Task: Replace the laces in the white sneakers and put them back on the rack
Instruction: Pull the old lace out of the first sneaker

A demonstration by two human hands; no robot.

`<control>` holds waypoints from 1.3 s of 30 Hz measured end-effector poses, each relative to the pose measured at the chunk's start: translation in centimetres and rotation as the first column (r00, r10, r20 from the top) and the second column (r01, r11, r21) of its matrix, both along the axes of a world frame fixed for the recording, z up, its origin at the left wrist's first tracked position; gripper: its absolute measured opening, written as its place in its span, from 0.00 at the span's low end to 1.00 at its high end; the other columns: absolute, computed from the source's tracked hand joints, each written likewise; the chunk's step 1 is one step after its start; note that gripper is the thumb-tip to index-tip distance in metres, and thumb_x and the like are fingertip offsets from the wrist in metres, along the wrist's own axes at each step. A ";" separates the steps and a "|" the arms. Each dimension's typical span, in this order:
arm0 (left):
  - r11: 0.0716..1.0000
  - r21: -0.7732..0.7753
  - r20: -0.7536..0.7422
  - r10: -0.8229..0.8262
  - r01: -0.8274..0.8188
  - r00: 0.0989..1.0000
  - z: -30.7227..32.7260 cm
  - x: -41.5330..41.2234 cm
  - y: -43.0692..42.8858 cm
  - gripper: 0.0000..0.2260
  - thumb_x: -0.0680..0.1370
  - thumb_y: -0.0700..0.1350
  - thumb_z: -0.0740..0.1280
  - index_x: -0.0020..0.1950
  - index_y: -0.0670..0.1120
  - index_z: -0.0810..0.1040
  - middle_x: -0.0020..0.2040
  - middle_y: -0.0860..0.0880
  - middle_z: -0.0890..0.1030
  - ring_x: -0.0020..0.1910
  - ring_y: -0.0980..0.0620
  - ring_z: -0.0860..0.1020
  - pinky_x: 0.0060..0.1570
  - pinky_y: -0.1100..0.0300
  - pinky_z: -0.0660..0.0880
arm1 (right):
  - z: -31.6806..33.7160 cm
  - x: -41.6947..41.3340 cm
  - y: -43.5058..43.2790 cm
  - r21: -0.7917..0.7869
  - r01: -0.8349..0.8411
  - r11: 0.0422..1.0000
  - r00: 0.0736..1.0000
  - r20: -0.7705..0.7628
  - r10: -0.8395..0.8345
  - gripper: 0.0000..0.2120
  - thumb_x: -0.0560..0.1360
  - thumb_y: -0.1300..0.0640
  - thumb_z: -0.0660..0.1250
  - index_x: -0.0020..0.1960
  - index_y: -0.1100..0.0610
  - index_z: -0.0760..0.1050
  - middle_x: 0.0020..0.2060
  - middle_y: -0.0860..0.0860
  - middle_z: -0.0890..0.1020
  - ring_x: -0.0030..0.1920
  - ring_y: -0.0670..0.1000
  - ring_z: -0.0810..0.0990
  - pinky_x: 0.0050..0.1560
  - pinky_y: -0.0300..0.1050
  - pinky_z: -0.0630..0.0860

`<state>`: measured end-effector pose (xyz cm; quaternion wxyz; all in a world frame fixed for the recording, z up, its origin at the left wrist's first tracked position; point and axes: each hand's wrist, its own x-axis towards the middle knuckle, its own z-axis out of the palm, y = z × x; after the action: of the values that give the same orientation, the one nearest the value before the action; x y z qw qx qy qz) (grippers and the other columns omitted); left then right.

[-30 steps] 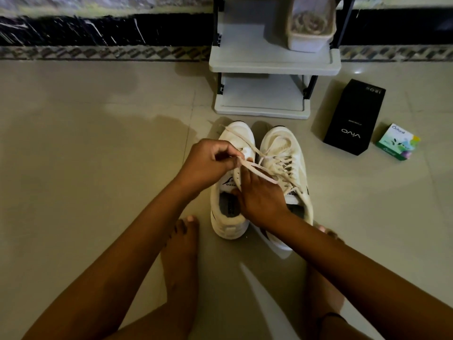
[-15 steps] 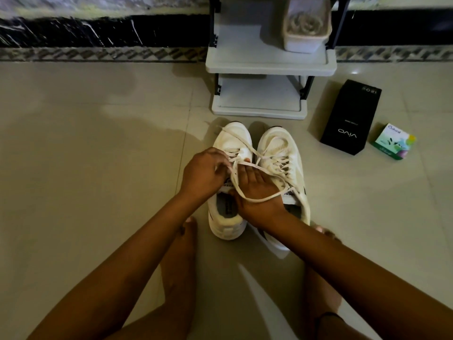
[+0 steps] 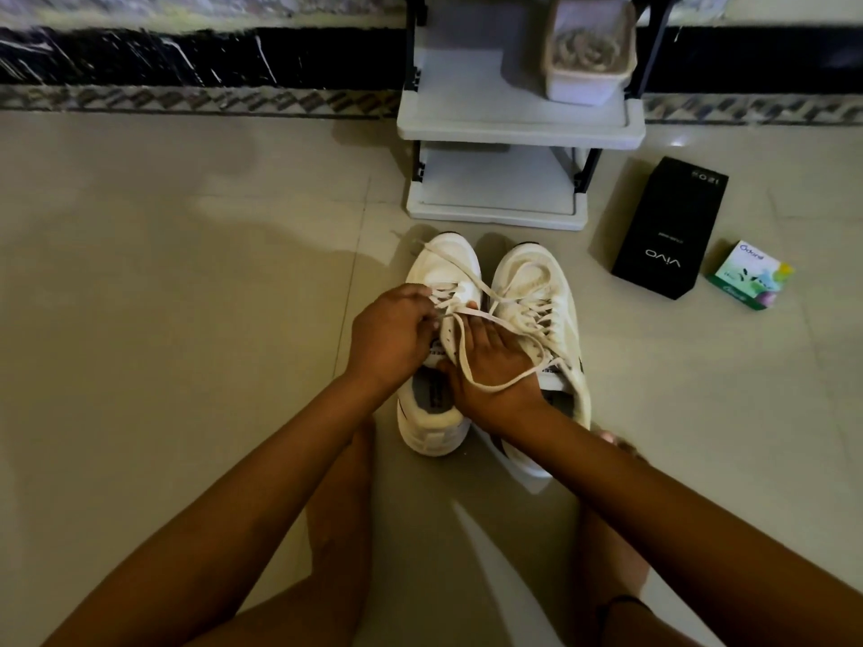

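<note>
Left hand (image 3: 391, 333) pinches lace (image 3: 490, 389); right hand (image 3: 497, 361) lies flat, lace looped over it.

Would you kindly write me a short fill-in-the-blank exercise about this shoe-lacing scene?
A loop of flat white lace drapes over the ____ hand.
The pale plastic tub stands on the ____ of the white rack's two visible shelves.
Beside the black rectangular box lies a small ____ carton.
Missing words: right; upper; green.

2 bare arms (image 3: 261, 497), bare feet (image 3: 341, 483), dark leg band (image 3: 621, 600).
</note>
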<state>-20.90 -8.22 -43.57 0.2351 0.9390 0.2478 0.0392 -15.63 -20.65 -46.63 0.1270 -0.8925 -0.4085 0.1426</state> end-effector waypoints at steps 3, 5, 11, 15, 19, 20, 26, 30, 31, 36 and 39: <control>0.964 -0.257 0.095 0.092 -0.065 0.991 0.8 0.0 0.0 0.04 0.73 0.42 0.71 0.44 0.42 0.83 0.50 0.46 0.83 0.52 0.48 0.80 0.54 0.54 0.75 | 0.0 -0.1 0.0 0.023 0.013 1.000 1.000 0.017 -0.013 0.26 0.71 0.51 0.61 0.60 0.71 0.74 0.54 0.68 0.79 0.52 0.66 0.81 0.52 0.61 0.77; 0.901 -0.428 0.121 0.135 -0.071 0.984 2.0 0.1 -0.4 0.04 0.73 0.40 0.71 0.39 0.43 0.81 0.41 0.47 0.83 0.44 0.51 0.81 0.49 0.54 0.77 | 0.1 -0.1 -0.1 0.056 0.014 0.998 1.000 -0.012 -0.014 0.27 0.70 0.54 0.67 0.62 0.71 0.72 0.55 0.69 0.78 0.53 0.67 0.80 0.54 0.63 0.76; 0.617 -0.786 0.174 0.286 -0.042 0.942 5.4 0.4 -0.6 0.05 0.76 0.36 0.66 0.46 0.41 0.82 0.48 0.41 0.83 0.45 0.52 0.81 0.47 0.63 0.78 | 0.0 0.0 -0.2 0.062 -0.004 0.998 0.999 0.033 0.002 0.28 0.70 0.50 0.64 0.61 0.70 0.73 0.53 0.67 0.80 0.52 0.65 0.81 0.52 0.60 0.78; 0.711 -0.703 0.233 0.264 -0.025 0.936 5.1 0.7 -0.1 0.10 0.76 0.35 0.66 0.56 0.40 0.80 0.53 0.43 0.82 0.48 0.56 0.80 0.50 0.63 0.77 | -0.1 0.0 -0.1 0.036 -0.013 0.999 0.999 0.041 0.011 0.30 0.73 0.47 0.53 0.62 0.69 0.73 0.56 0.67 0.79 0.54 0.64 0.80 0.54 0.60 0.77; 0.984 -0.132 -0.071 -0.126 0.116 0.989 3.3 0.8 0.7 0.20 0.74 0.40 0.68 0.67 0.47 0.74 0.68 0.47 0.72 0.65 0.48 0.72 0.63 0.55 0.70 | -0.5 0.0 0.0 0.049 -0.007 0.999 1.000 0.026 0.006 0.29 0.74 0.49 0.54 0.64 0.70 0.71 0.58 0.68 0.77 0.56 0.66 0.79 0.57 0.61 0.75; 0.989 -0.038 -0.158 -0.148 0.144 0.976 2.9 0.7 0.6 0.19 0.75 0.42 0.67 0.66 0.48 0.75 0.68 0.46 0.72 0.64 0.47 0.72 0.61 0.54 0.71 | -0.5 0.0 0.0 0.057 -0.003 0.998 0.999 0.032 0.001 0.29 0.74 0.50 0.56 0.64 0.71 0.70 0.58 0.68 0.77 0.57 0.66 0.78 0.58 0.61 0.74; 0.994 -0.097 -0.087 -0.051 0.043 0.995 1.9 -0.3 0.5 0.21 0.74 0.49 0.67 0.67 0.46 0.74 0.63 0.44 0.77 0.59 0.45 0.76 0.57 0.50 0.74 | -0.5 0.0 -0.1 0.037 -0.002 0.999 0.999 0.047 0.000 0.30 0.74 0.47 0.52 0.63 0.69 0.73 0.57 0.66 0.78 0.56 0.64 0.80 0.56 0.61 0.75; 0.955 -0.296 -0.014 0.003 -0.007 1.000 2.9 -0.5 1.2 0.22 0.72 0.39 0.71 0.65 0.47 0.75 0.59 0.48 0.80 0.58 0.50 0.77 0.59 0.54 0.74 | -0.6 0.0 -0.1 0.014 -0.006 1.000 0.999 0.044 0.005 0.31 0.74 0.46 0.51 0.64 0.69 0.72 0.59 0.66 0.77 0.57 0.64 0.79 0.58 0.60 0.74; 0.970 -0.242 -0.051 -0.007 -0.006 0.999 3.2 -0.5 1.2 0.21 0.72 0.41 0.71 0.65 0.49 0.75 0.57 0.50 0.81 0.58 0.51 0.77 0.58 0.54 0.75 | -0.5 0.1 -0.1 0.012 -0.008 1.000 0.999 0.034 0.007 0.31 0.74 0.46 0.50 0.64 0.69 0.72 0.60 0.66 0.77 0.59 0.64 0.78 0.59 0.60 0.73; 0.795 -0.589 0.009 -0.172 0.144 0.985 4.3 0.4 -0.8 0.23 0.76 0.34 0.65 0.70 0.50 0.69 0.61 0.53 0.78 0.59 0.57 0.75 0.50 0.72 0.74 | 0.4 0.1 0.0 0.074 0.020 0.997 1.000 0.005 -0.021 0.25 0.73 0.48 0.57 0.60 0.65 0.75 0.55 0.64 0.79 0.55 0.64 0.79 0.56 0.59 0.75; 0.685 -0.709 0.134 -0.100 0.166 0.986 4.2 0.6 -0.8 0.27 0.76 0.29 0.61 0.70 0.52 0.67 0.64 0.55 0.74 0.62 0.60 0.73 0.54 0.77 0.70 | 0.6 0.2 0.0 0.046 0.009 0.999 1.000 -0.005 -0.009 0.28 0.73 0.46 0.53 0.61 0.66 0.75 0.55 0.64 0.79 0.54 0.65 0.79 0.54 0.58 0.77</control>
<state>-20.27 -8.98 -39.34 0.5953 0.7855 0.1645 -0.0379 -15.47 -20.66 -46.05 0.1493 -0.8908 -0.4074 0.1349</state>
